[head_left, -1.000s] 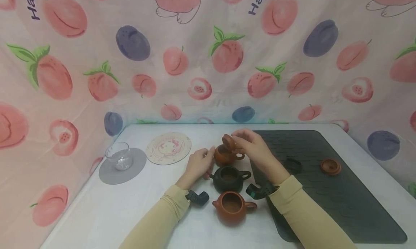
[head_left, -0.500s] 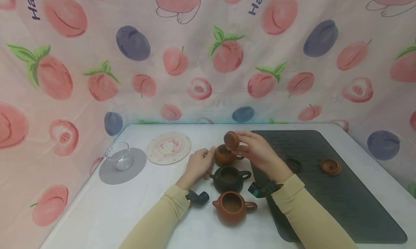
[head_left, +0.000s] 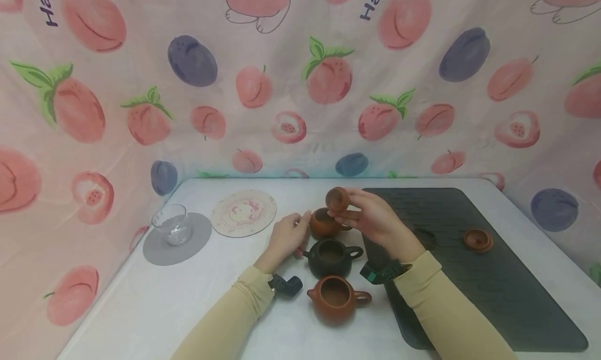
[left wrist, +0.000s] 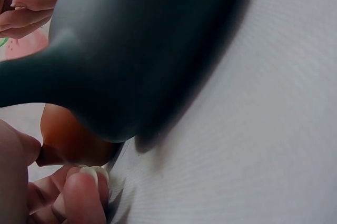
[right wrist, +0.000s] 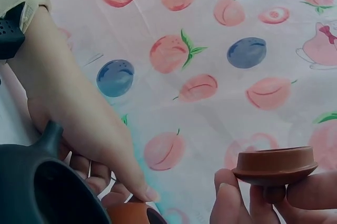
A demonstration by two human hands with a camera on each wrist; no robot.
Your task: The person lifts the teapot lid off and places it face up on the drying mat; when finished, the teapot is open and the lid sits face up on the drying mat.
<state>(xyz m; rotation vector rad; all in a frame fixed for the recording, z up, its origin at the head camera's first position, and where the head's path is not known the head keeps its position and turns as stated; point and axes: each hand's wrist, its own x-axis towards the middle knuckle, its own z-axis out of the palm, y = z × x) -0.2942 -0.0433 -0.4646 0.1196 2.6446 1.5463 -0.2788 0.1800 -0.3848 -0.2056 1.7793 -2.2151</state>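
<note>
In the head view, a reddish-brown teapot lid (head_left: 337, 199) is held by my right hand (head_left: 377, 219), raised over the far brown teapot (head_left: 321, 226). The right wrist view shows this lid (right wrist: 275, 162) turned over, its knob between the fingers and its rim facing up. My left hand (head_left: 285, 239) is at the far teapot's spout side; in the left wrist view its thumb touches the spout tip and its curled fingers are just below. A dark teapot (head_left: 324, 268) and a front reddish-brown teapot (head_left: 331, 309) stand nearer in a row, both without lids.
A dark grey mat (head_left: 497, 302) fills the right side, bearing a brown lid (head_left: 477, 240) and a dark lid (head_left: 424, 239). At left, a glass cup (head_left: 175, 227) stands on a grey round mat (head_left: 201, 240). A patterned round coaster (head_left: 244, 214) lies behind my left hand.
My right hand has lifted the lid slightly and moved it right, turning its underside more toward the head camera. My left hand has stayed at the far teapot.
</note>
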